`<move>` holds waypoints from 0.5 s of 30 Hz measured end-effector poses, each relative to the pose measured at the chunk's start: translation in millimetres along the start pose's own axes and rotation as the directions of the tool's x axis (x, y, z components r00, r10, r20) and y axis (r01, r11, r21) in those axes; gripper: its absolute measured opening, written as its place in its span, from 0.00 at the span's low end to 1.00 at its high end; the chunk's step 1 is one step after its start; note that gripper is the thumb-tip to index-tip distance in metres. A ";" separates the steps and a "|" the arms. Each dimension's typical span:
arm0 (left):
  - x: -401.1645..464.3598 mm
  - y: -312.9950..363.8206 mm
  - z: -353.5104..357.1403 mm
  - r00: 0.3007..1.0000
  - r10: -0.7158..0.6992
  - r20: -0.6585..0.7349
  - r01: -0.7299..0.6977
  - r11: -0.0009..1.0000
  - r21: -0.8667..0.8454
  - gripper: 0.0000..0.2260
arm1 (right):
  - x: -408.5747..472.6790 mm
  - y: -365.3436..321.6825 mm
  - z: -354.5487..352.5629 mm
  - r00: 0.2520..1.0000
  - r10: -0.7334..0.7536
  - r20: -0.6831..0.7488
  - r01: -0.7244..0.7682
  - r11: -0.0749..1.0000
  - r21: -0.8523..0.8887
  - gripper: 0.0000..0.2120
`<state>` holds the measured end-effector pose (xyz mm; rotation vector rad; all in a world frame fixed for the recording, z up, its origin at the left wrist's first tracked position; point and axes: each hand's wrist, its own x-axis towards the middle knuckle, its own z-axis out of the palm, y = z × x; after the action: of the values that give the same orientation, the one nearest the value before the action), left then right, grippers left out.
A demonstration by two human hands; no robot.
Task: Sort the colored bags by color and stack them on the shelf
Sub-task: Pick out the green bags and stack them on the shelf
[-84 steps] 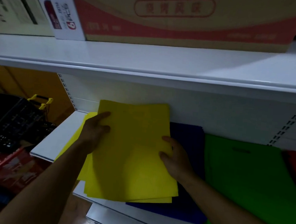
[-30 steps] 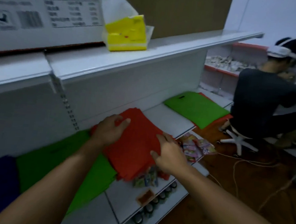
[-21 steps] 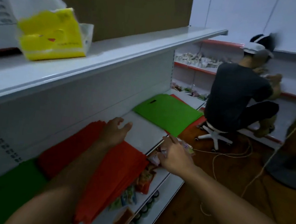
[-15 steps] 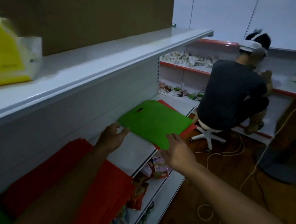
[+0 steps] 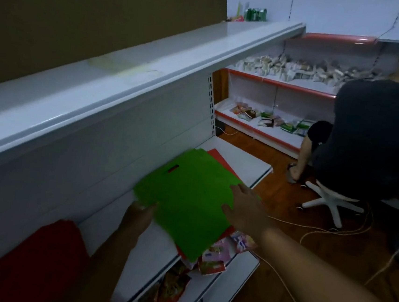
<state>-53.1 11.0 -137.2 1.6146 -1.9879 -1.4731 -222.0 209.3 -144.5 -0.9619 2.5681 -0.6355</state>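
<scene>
A flat green bag [image 5: 186, 198] with a cut-out handle lies on the white shelf [image 5: 246, 162], over a red bag [image 5: 219, 159] whose edges peek out beneath it. My left hand [image 5: 137, 218] grips the green bag's near left corner. My right hand [image 5: 244, 208] rests flat on the bag's right edge, fingers spread. A stack of red bags [image 5: 31, 263] lies on the shelf at the lower left.
Snack packets [image 5: 218, 252] sit on the lower shelf below the green bag. A person [image 5: 375, 133] in a dark shirt sits on a white stool [image 5: 330, 202] to the right. Cables [image 5: 312, 234] trail over the wooden floor. Another stocked shelf [image 5: 268, 133] stands behind.
I have moved right along the shelf, leaving the red stack behind. Both hands went from the red bags to the green bag; the left now grips its corner, the right lies on it.
</scene>
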 end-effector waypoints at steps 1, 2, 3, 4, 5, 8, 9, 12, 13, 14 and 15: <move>2.5 -1.1 7.3 0.999 -0.040 -0.014 0.039 0.999 -0.032 0.27 | 12.1 6.6 -1.2 1.000 -0.006 0.014 0.006 1.000 -0.017 0.34; 3.6 -1.9 14.1 0.997 -0.072 -0.027 0.070 0.995 -0.070 0.26 | 23.2 12.3 -0.9 0.999 -0.010 0.038 0.011 0.999 -0.035 0.35; 5.5 -2.6 19.9 0.995 -0.092 -0.043 0.087 0.990 -0.111 0.25 | 32.9 16.7 0.6 0.998 -0.011 0.068 0.015 0.998 -0.055 0.36; 8.1 -2.8 25.2 0.993 -0.108 -0.056 0.099 0.984 -0.148 0.26 | 41.8 20.2 2.6 0.995 -0.011 0.101 0.019 0.996 -0.082 0.36; 11.7 -3.4 29.5 0.989 -0.134 -0.064 0.120 0.974 -0.192 0.27 | 49.0 23.1 5.3 0.991 -0.013 0.132 0.028 0.993 -0.111 0.37; 21.1 -4.5 32.7 0.975 -0.210 -0.073 0.169 0.915 -0.365 0.32 | 60.6 24.3 15.2 0.986 -0.070 0.153 0.089 0.989 -0.120 0.35; 31.1 -13.0 31.9 0.970 -0.229 -0.087 0.178 0.903 -0.392 0.33 | 61.7 23.2 17.2 0.987 -0.094 0.129 0.109 0.988 -0.113 0.33; 26.1 -10.7 29.2 0.956 -0.264 -0.125 0.192 0.890 -0.413 0.25 | 62.3 19.9 17.2 0.988 -0.137 0.078 0.145 0.983 -0.111 0.30; 22.2 -7.2 27.1 0.954 -0.262 -0.147 0.181 0.892 -0.414 0.17 | 62.6 20.0 15.7 0.986 -0.144 0.080 0.153 0.981 -0.119 0.30; 19.0 -4.4 26.2 0.952 -0.255 -0.172 0.164 0.894 -0.418 0.11 | 62.6 20.3 13.8 0.985 -0.150 0.088 0.160 0.979 -0.125 0.30; 19.4 -4.0 25.6 0.952 -0.249 -0.180 0.150 0.887 -0.437 0.10 | 62.7 21.1 11.6 0.983 -0.157 0.098 0.169 0.977 -0.128 0.31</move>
<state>-75.2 9.8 -160.9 1.7347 -1.2989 -1.5619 -273.2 177.6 -174.0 -1.2274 2.4994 -0.4528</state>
